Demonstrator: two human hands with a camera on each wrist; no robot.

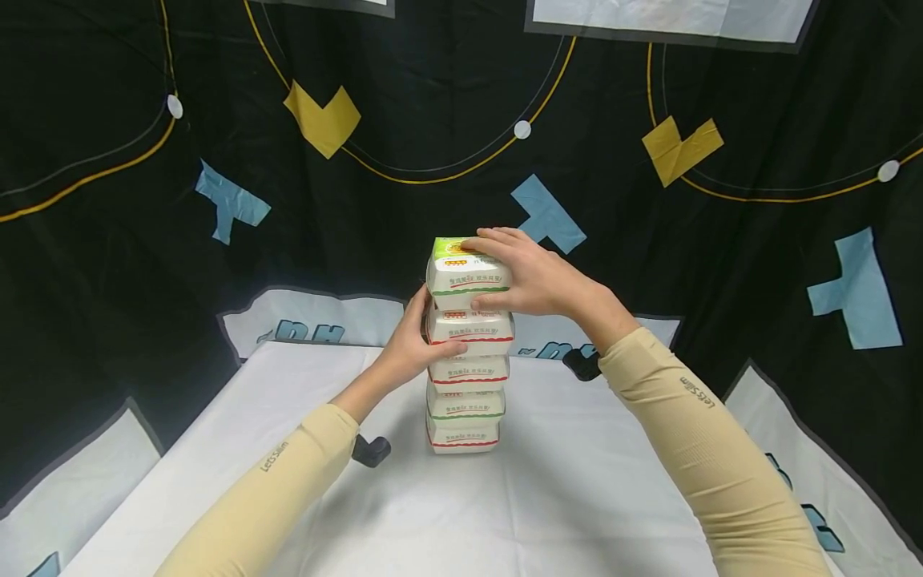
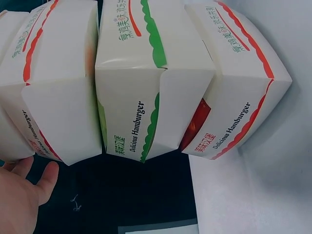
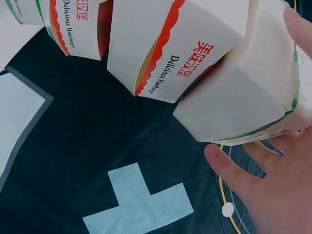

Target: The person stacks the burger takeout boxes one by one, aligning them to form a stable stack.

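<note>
Several white paper hamburger boxes point(image 1: 467, 407) with red or green wavy bands stand in one tall stack on the table. My right hand point(image 1: 541, 276) grips the top box point(image 1: 469, 280), which has a green lid and a green band. Its thumb lies low on the front face and its fingers spread over the lid and far side. My left hand point(image 1: 405, 346) holds the red-banded second box point(image 1: 476, 327) from the left, thumb at the lower front and fingers at the side. In the right wrist view the top box point(image 3: 229, 92) tilts against the red-banded box point(image 3: 170, 53) below it.
A white cloth covers the table point(image 1: 577, 481). Behind it hangs a black curtain point(image 1: 404, 240) with yellow lines and blue shapes. Black wrist straps point(image 1: 371, 451) show beside the sleeves point(image 1: 267, 481).
</note>
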